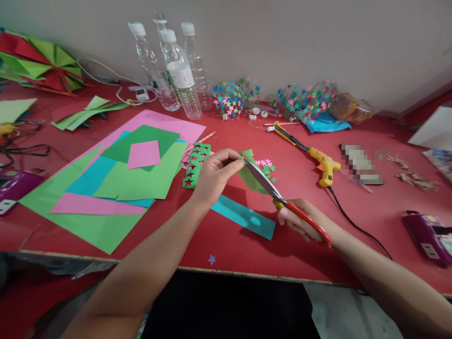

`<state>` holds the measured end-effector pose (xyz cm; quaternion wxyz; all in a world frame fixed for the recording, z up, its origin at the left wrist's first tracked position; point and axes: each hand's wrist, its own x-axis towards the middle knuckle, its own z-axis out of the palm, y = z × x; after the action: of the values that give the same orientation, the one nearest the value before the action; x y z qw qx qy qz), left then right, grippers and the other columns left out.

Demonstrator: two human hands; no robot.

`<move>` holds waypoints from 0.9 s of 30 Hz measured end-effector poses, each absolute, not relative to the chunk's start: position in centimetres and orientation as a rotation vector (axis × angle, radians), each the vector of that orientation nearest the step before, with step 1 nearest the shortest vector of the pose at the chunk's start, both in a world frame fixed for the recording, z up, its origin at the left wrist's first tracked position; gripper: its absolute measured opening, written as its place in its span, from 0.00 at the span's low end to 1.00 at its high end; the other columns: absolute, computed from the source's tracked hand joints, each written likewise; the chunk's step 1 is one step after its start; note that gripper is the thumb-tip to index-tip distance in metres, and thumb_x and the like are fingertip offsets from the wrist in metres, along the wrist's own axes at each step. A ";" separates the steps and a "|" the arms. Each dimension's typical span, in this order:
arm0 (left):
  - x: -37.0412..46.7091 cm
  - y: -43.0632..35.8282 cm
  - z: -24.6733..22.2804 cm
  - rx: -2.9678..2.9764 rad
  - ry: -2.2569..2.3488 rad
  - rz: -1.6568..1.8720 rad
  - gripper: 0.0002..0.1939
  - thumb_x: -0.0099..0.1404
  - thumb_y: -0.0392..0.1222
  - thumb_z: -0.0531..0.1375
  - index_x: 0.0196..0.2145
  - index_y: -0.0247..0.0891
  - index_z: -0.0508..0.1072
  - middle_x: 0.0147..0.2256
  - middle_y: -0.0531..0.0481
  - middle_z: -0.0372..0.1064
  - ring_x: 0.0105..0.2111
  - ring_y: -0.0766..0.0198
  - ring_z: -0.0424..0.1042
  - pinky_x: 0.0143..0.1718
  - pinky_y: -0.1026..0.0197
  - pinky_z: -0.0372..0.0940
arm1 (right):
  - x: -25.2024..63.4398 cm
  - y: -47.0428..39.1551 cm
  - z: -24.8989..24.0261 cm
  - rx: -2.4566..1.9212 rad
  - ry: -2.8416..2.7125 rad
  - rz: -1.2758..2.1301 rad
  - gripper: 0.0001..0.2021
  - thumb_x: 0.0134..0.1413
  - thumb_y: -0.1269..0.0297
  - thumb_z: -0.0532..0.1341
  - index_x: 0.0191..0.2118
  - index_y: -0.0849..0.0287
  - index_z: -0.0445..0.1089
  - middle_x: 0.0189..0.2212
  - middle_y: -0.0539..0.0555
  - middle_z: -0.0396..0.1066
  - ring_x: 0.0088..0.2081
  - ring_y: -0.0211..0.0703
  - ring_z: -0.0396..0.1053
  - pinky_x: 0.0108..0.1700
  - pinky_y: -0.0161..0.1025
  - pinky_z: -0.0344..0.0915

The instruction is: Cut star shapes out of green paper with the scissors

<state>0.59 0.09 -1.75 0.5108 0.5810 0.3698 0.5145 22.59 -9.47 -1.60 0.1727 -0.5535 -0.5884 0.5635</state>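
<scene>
Red-handled scissors (296, 211) slant, their long grey blades (264, 180) meeting light-green paper (251, 179).

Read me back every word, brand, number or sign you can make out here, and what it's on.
No text can be read in this view.
Label on the front bottle: faint marks, too small and blurred to read.
Flat object beside the glue gun: pixelated, nothing legible.
Purple box at right: any print is too small to read.
</scene>
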 end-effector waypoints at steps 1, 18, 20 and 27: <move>0.7 0.0 -1.7 1.383 0.895 1.253 0.05 0.57 0.39 0.62 0.24 0.40 0.72 0.18 0.58 0.57 0.19 0.72 0.51 0.22 0.63 0.48 | 22.6 -9.5 -1.6 -1.559 -1.674 1.604 0.29 0.53 0.34 0.53 0.26 0.60 0.63 0.10 0.42 0.52 0.10 0.29 0.49 0.15 0.30 0.47; 0.2 0.6 -1.9 1.590 1.029 1.424 0.02 0.55 0.38 0.64 0.25 0.41 0.74 0.51 0.50 0.66 0.57 0.57 0.60 0.60 0.53 0.51 | 23.2 -9.0 -1.3 -1.393 -1.739 1.678 0.27 0.58 0.38 0.51 0.29 0.61 0.64 0.11 0.41 0.54 0.12 0.30 0.51 0.18 0.31 0.55; 0.1 0.9 -2.2 1.479 1.047 1.434 0.03 0.55 0.38 0.63 0.25 0.40 0.74 0.53 0.50 0.66 0.59 0.55 0.59 0.61 0.50 0.51 | 23.2 -9.0 -1.4 -1.435 -1.711 1.656 0.27 0.57 0.38 0.52 0.29 0.61 0.64 0.11 0.41 0.54 0.12 0.29 0.51 0.18 0.31 0.54; 0.8 1.5 -3.1 1.053 0.908 1.352 0.03 0.51 0.36 0.62 0.21 0.40 0.74 0.36 0.51 0.74 0.50 0.58 0.68 0.55 0.55 0.57 | 23.0 -8.9 -1.5 -1.518 -1.667 1.588 0.29 0.54 0.34 0.52 0.26 0.60 0.64 0.09 0.42 0.53 0.11 0.30 0.51 0.17 0.31 0.53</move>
<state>0.76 1.50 -3.14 0.5655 0.4479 0.3863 0.5748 22.96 -8.89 -1.54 0.1909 -0.5404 -0.5933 0.5653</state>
